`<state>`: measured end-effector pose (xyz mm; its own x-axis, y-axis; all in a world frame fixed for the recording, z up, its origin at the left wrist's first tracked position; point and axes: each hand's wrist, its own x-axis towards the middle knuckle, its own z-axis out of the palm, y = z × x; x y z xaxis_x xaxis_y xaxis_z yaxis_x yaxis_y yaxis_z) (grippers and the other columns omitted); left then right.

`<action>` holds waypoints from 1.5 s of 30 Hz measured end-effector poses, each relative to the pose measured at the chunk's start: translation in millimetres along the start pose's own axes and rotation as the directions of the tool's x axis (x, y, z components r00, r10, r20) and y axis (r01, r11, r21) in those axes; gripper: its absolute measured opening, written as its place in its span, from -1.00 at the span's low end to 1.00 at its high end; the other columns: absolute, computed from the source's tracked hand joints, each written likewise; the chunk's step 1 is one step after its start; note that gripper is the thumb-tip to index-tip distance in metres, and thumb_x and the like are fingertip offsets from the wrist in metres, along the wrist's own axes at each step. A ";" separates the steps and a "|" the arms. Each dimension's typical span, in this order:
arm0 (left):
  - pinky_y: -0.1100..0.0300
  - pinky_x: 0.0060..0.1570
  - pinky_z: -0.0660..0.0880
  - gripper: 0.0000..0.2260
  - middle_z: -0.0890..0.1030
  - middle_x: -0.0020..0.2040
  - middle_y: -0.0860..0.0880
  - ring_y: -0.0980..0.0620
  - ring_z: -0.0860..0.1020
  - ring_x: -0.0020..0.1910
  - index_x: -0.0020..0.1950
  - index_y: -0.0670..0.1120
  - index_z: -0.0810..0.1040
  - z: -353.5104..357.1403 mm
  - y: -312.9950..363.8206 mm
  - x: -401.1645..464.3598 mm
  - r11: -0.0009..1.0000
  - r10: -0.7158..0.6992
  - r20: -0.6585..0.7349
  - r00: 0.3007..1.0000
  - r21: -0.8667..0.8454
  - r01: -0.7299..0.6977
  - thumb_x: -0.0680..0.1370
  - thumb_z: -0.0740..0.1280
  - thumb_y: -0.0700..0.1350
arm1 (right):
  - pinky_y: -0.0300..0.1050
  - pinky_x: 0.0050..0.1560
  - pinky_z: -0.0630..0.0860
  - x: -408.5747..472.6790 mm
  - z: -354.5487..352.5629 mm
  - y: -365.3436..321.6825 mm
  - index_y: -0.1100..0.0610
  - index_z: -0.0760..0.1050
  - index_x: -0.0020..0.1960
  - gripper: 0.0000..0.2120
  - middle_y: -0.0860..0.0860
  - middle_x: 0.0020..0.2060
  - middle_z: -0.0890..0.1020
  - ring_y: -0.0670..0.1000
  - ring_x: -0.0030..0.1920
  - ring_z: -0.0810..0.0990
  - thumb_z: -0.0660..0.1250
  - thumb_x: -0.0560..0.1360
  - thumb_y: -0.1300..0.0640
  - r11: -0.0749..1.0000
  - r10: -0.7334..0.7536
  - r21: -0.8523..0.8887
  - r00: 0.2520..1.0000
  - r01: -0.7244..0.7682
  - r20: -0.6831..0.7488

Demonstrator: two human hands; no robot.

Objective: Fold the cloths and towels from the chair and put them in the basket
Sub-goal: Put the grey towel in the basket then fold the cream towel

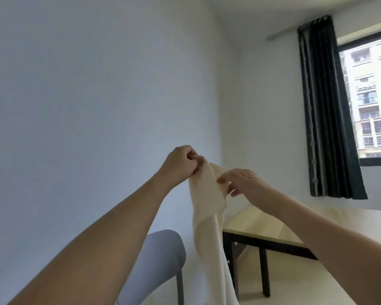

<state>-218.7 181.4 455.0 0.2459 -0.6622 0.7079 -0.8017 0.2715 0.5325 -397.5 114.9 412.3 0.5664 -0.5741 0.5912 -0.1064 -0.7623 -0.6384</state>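
Observation:
A long cream cloth [207, 216] hangs in the air in front of me, its lower end running out of the bottom of the view. My left hand [180, 164] pinches its top corner, fingers curled tight. My right hand [240, 183] holds the top edge a little lower and to the right, thumb and fingers closed on the fabric. The grey padded chair [161, 256] stands below my left forearm, its seat partly hidden. No basket is in view.
A light wooden table [262, 225] with black legs stands to the right, behind the cloth. A dark curtain [326, 111] hangs beside a window [370, 97] at the far right. A plain white wall fills the left and centre.

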 end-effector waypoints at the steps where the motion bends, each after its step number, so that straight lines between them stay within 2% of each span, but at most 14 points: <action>1: 0.17 -0.32 0.44 -0.86 0.53 -0.29 -0.03 0.02 0.46 -0.33 -0.17 -0.16 0.47 -6.9 15.5 5.1 0.997 0.044 -0.051 0.998 0.061 -0.041 0.53 0.27 -0.10 | 0.01 0.05 0.49 -3.6 -7.7 -13.8 0.24 0.59 -0.01 -0.67 0.15 -0.10 0.62 0.03 -0.11 0.54 0.18 0.59 0.01 0.999 -0.044 -0.007 0.999 0.044 0.013; 5: 0.22 -0.39 0.28 -0.78 0.38 -0.38 0.05 0.03 0.33 -0.40 -0.28 -0.07 0.32 -31.4 67.4 19.6 0.956 0.182 -0.150 0.972 0.257 -0.139 0.52 0.28 -0.06 | -0.15 -0.22 0.36 -12.7 -29.4 -56.3 0.19 0.52 -0.13 -0.52 0.10 -0.31 0.51 -0.06 -0.31 0.43 0.26 0.47 -0.27 0.978 -0.166 -0.119 0.985 0.169 0.036; 8: 0.20 -0.36 0.31 -0.79 0.40 -0.38 0.06 0.01 0.36 -0.37 -0.26 -0.08 0.35 -48.5 93.5 23.5 0.912 0.273 -0.160 0.949 0.357 -0.202 0.53 0.28 -0.07 | -0.28 -0.38 0.29 -7.9 -41.5 -72.8 0.28 0.48 -0.19 -0.67 0.00 -0.36 0.45 -0.04 -0.37 0.39 0.33 0.52 -0.01 0.986 -0.146 -0.106 0.975 0.129 -0.169; 11: 0.18 -0.38 0.27 -0.79 0.40 -0.37 0.03 0.00 0.35 -0.37 -0.28 -0.09 0.32 -69.2 108.1 22.1 0.868 0.314 -0.150 0.937 0.445 -0.220 0.52 0.25 -0.09 | -0.13 -0.28 0.24 1.2 -55.8 -83.4 0.42 0.40 -0.26 -0.60 0.10 -0.34 0.33 0.04 -0.31 0.30 0.31 0.52 0.08 0.987 -0.137 0.034 0.928 0.159 -0.347; 14: 0.18 -0.37 0.27 -0.77 0.43 -0.35 0.01 -0.02 0.37 -0.36 -0.29 -0.09 0.33 -95.1 114.6 13.6 0.781 0.326 -0.069 0.943 0.582 -0.227 0.52 0.23 -0.02 | -0.13 -0.31 0.22 4.0 -71.3 -99.0 0.30 0.34 -0.38 -0.58 0.10 -0.39 0.31 0.04 -0.37 0.29 0.37 0.49 0.05 0.983 -0.143 0.059 0.918 0.177 -0.370; 16: 0.18 -0.36 0.29 -0.69 0.46 -0.35 0.03 0.00 0.41 -0.35 -0.28 -0.06 0.35 -112.0 117.5 6.8 0.642 0.345 0.010 0.939 0.727 -0.244 0.56 0.20 0.11 | -0.21 -0.40 0.25 5.3 -79.5 -112.5 0.23 0.34 -0.38 -0.60 0.10 -0.44 0.32 -0.02 -0.48 0.31 0.40 0.48 0.04 0.982 -0.176 -0.004 0.918 0.187 -0.355; 19: 0.16 -0.36 0.29 -0.61 0.45 -0.36 0.05 0.04 0.40 -0.36 -0.30 -0.05 0.34 -131.1 125.4 -1.6 0.531 0.396 0.050 0.917 0.802 -0.273 0.57 0.16 0.20 | -0.20 -0.37 0.31 11.6 -89.5 -128.9 0.28 0.41 -0.36 -0.62 0.11 -0.45 0.35 -0.05 -0.47 0.34 0.43 0.46 0.05 0.969 -0.239 -0.013 0.916 0.249 -0.323; 22: 0.17 -0.38 0.23 -0.61 0.37 -0.40 0.01 0.04 0.30 -0.42 -0.35 -0.12 0.32 -144.7 139.2 -4.1 0.710 0.425 -0.018 0.905 0.627 -0.321 0.54 0.27 0.11 | -0.23 -0.25 0.48 14.9 -99.0 -143.8 0.24 0.65 -0.02 -0.80 0.20 -0.29 0.57 -0.05 -0.31 0.53 0.43 0.47 0.11 0.947 -0.293 0.049 0.912 0.319 -0.286; 25: 0.29 -0.45 0.22 -0.62 0.34 -0.44 0.02 0.10 0.28 -0.47 -0.34 -0.22 0.42 -156.6 153.8 -1.1 0.813 0.467 -0.097 0.879 0.438 -0.384 0.50 0.37 0.05 | -0.25 -0.05 0.46 16.5 -115.5 -152.8 0.08 0.47 0.35 -0.48 0.19 -0.09 0.59 0.10 -0.13 0.58 0.47 0.42 0.07 0.949 -0.292 0.066 0.938 0.309 -0.188; 30: 0.32 -0.50 0.23 -0.56 0.35 -0.47 0.00 0.10 0.28 -0.51 -0.33 -0.31 0.44 -160.0 162.8 7.3 0.815 0.489 -0.072 0.869 0.393 -0.426 0.47 0.44 0.04 | -0.19 -0.27 0.41 13.0 -137.6 -166.3 0.22 0.57 -0.09 -0.60 0.16 -0.23 0.50 0.11 -0.22 0.40 0.47 0.27 -0.07 0.956 -0.283 0.058 0.956 0.287 -0.072; 33: 0.21 -0.43 0.35 -0.56 0.42 -0.49 -0.04 0.04 0.39 -0.47 -0.38 -0.24 0.39 -153.8 157.2 13.7 0.846 0.455 -0.036 0.890 0.330 -0.419 0.47 0.44 0.04 | -0.05 -0.11 0.43 12.3 -143.8 -165.7 0.21 0.53 -0.11 -0.65 0.17 -0.19 0.50 0.12 -0.16 0.41 0.44 0.33 -0.06 0.958 -0.274 0.085 0.962 0.274 -0.015; 35: 0.31 -0.47 0.36 -0.59 0.42 -0.50 -0.04 0.04 0.44 -0.48 -0.40 -0.17 0.34 -146.5 148.3 18.3 0.876 0.414 -0.023 0.910 0.282 -0.391 0.49 0.42 0.00 | 0.00 -0.05 0.42 14.7 -142.0 -160.2 0.18 0.52 -0.15 -0.71 0.16 -0.19 0.52 0.12 -0.14 0.44 0.42 0.36 -0.05 0.962 -0.263 0.081 0.964 0.259 0.042; 41: 0.28 -0.39 0.30 -0.62 0.32 -0.44 0.01 0.13 0.39 -0.48 -0.37 -0.10 0.25 -113.6 103.8 40.2 0.936 0.307 0.042 0.951 0.165 -0.310 0.53 0.37 -0.07 | -0.27 -0.38 0.42 39.9 -120.3 -122.5 0.11 0.40 -0.41 -0.67 -0.02 -0.46 0.49 -0.06 -0.41 0.47 0.36 0.50 0.13 0.974 -0.216 0.086 0.973 0.210 0.080; 45: 0.20 -0.30 0.38 -0.75 0.43 -0.32 -0.02 0.07 0.41 -0.34 -0.23 -0.15 0.37 -92.3 56.7 65.3 0.941 0.281 0.054 0.958 0.180 -0.286 0.53 0.35 -0.07 | -0.18 -0.38 0.37 68.6 -106.2 -83.3 0.19 0.47 -0.28 -0.75 0.04 -0.43 0.49 -0.03 -0.46 0.42 0.41 0.48 0.07 0.989 -0.140 -0.029 0.988 0.142 0.060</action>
<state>-197.8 218.0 574.1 -0.0193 -0.5961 0.8026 -0.9228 0.3195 0.2152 -436.6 107.4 558.4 0.6234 -0.4429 0.6444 -0.0482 -0.8443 -0.5337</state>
